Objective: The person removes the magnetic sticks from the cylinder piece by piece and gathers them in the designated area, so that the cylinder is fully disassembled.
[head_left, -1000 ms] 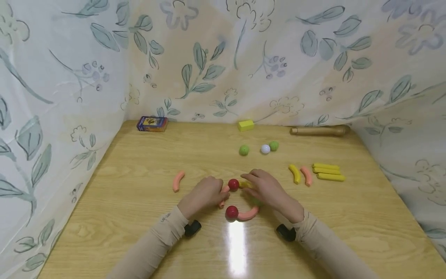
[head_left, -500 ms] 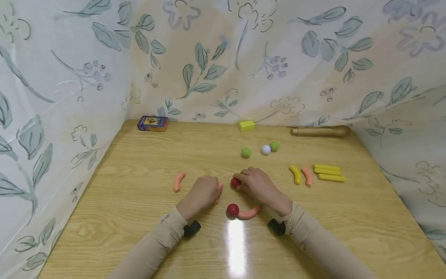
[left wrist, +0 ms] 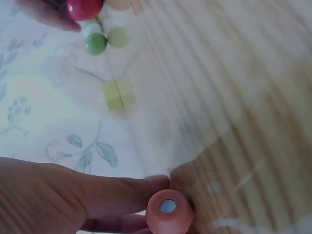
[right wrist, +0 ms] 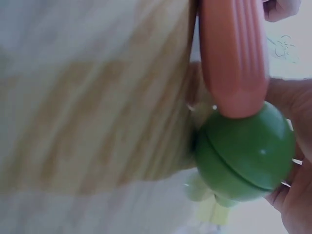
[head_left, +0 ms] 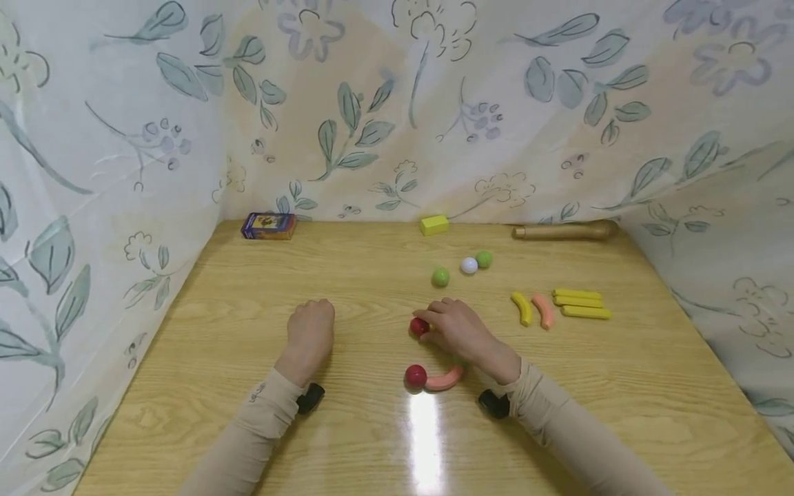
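My left hand (head_left: 310,337) is low over the left of the table, holding a pink magnetic stick (left wrist: 170,217) between thumb and fingers; its silver end faces the left wrist camera. My right hand (head_left: 462,334) pinches a red ball (head_left: 418,326), its fingertips on the ball's right side. A yellow stick beside that ball is almost wholly covered by the hand. Nearer me, a second red ball (head_left: 415,376) joins a curved pink stick (head_left: 443,380). That stick's other end meets a green ball (right wrist: 246,151), mostly hidden under my right hand in the head view.
Farther back are a lone green ball (head_left: 441,277) and a white ball (head_left: 469,265) beside another green one. Curved yellow (head_left: 522,308) and pink (head_left: 542,311) sticks and straight yellow sticks (head_left: 579,303) lie right. A box (head_left: 268,226), yellow block (head_left: 434,224) and wooden club (head_left: 564,231) line the back.
My left hand has moved left with its pink stick, over where another pink stick lay, now hidden. My right hand shifted left onto the red ball. The lone green ball rolled slightly nearer.
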Motion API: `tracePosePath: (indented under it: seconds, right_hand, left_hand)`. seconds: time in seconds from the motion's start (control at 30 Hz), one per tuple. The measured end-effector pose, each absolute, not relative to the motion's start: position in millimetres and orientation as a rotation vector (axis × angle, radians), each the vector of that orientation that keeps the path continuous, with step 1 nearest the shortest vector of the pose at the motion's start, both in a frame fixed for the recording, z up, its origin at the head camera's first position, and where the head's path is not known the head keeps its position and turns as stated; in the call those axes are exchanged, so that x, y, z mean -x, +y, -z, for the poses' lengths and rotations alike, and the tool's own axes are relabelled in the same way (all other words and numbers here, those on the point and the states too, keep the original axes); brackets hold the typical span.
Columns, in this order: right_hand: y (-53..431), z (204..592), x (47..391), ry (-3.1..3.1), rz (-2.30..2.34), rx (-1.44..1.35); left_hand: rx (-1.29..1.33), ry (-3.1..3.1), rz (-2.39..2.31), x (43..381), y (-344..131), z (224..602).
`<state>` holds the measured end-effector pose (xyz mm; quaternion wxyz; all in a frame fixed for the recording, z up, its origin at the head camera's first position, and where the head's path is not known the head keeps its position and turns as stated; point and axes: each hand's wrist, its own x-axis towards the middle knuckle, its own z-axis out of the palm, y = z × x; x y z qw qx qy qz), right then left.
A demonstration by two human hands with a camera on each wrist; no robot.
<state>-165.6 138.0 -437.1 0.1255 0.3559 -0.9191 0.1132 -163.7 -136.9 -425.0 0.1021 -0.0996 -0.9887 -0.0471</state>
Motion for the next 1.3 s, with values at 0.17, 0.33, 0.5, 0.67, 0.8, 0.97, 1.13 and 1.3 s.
tracePosePath:
  seconds: [0.17,0.33,0.5,0.67,0.8,0.97,1.13,1.3]
  right_hand:
    - [145,422,141,-2.685,-0.409,-0.985]
    - [154,411,104,-2.706,-0.571,-1.094]
    - [156,420,88,-2.685,-0.561,-1.189]
    - [162,428,89,-2.656,-0.471,-1.144]
    - [170,429,102,-2.668,-0.385,-1.042]
    - [175,430,120,-2.672,-0.350,-0.988]
    - [171,429,124,-2.640,-0.374,-0.978]
    - [164,429,129,-2.617,-0.370,-0.977]
  left_hand:
    - [0.483,-2.820,0.148,164,-130,422]
    - [1.031,-2.767,0.388,171,-101,414]
    - [1.400,-2.727,0.342,174,-76,418]
    - [1.368,-2.737,0.325,169,-72,423]
    - [1.273,-2.816,0.452,163,-74,423]
    - [1.290,-2.922,0.596,154,-72,423]
    - [1.304,-2.928,0.576,149,-69,425]
    - [1.374,-2.783,0.544,147,-70,426]
